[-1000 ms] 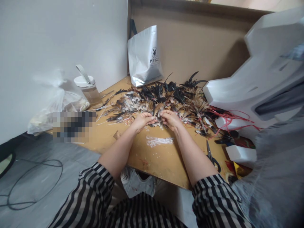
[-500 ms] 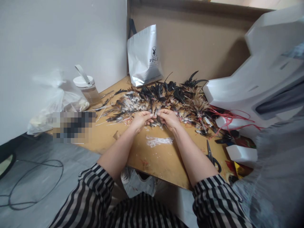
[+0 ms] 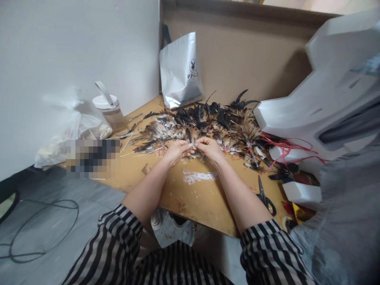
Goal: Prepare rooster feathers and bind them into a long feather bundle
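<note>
My left hand (image 3: 178,151) and my right hand (image 3: 209,148) meet at the front edge of a long heap of feathers (image 3: 169,126). Both have thumb and fingers pinched together, nearly touching. Between the fingertips rises a small brown and dark feather (image 3: 192,133), its lower end hidden by the fingers. It is hard to separate from the heap behind. Just below the hands lies a crumpled strip of clear plastic (image 3: 199,176) on the wooden table (image 3: 196,202).
Black-handled scissors (image 3: 265,198) lie by my right forearm. Red strings (image 3: 287,148) trail at the right, beside white foam pieces (image 3: 301,193). A silver bag (image 3: 179,75) stands behind the feathers. At the left are a lidded bottle (image 3: 111,113) and a clear plastic bag (image 3: 71,136).
My right fingertips have shifted slightly left, closer to my left fingers. The feather between them shows a little more browned and upright. The rest looks the same.
</note>
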Available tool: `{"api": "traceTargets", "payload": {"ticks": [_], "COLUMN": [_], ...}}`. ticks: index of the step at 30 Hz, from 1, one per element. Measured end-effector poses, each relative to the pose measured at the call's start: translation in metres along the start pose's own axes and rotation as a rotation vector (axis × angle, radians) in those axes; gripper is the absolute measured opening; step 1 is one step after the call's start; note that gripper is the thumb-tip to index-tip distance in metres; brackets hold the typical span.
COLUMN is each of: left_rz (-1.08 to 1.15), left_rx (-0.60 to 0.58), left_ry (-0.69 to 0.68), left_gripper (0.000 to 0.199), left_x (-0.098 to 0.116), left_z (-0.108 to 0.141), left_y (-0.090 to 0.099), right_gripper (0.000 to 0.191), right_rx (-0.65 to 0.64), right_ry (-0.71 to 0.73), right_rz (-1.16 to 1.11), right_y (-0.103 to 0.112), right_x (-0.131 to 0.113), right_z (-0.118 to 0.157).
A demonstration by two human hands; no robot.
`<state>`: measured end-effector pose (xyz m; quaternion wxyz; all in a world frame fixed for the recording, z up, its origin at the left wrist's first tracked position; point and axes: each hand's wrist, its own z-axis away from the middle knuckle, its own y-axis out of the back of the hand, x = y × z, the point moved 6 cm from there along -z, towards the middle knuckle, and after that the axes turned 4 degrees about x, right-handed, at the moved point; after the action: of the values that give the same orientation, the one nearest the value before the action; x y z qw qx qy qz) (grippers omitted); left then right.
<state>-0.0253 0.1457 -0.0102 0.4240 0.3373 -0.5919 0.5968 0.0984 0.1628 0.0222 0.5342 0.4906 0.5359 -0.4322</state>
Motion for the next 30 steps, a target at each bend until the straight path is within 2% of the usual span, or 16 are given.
{"api": "traceTargets", "payload": {"ticks": [12, 20, 25, 30], "left_rz": [-0.084, -0.022, -0.004, -0.024], "left_rx": [0.074, 0.082, 0.084, 0.035], "left_ry": [0.038, 0.005, 0.004, 0.03], "left_gripper": [0.012, 0.011, 0.009, 0.01], "left_x": [-0.002, 0.0, 0.0, -0.002], "left_z": [-0.001, 0.0, -0.001, -0.001], "left_y": [0.002, 0.005, 0.006, 0.002], "right_gripper": [0.018, 0.025, 0.027, 0.026], "right_rx": [0.016, -0.059, -0.043, -0.007], "right_ry": [0.057, -0.136, -0.148, -0.149], "right_rz": [0.075, -0.157, -0.219, -0.259], "right_y": [0.002, -0.001, 0.001, 0.0], "right_x": [0.004, 0.012, 0.013, 0.016], "right_z": [-0.003, -0.003, -0.004, -0.005]}}
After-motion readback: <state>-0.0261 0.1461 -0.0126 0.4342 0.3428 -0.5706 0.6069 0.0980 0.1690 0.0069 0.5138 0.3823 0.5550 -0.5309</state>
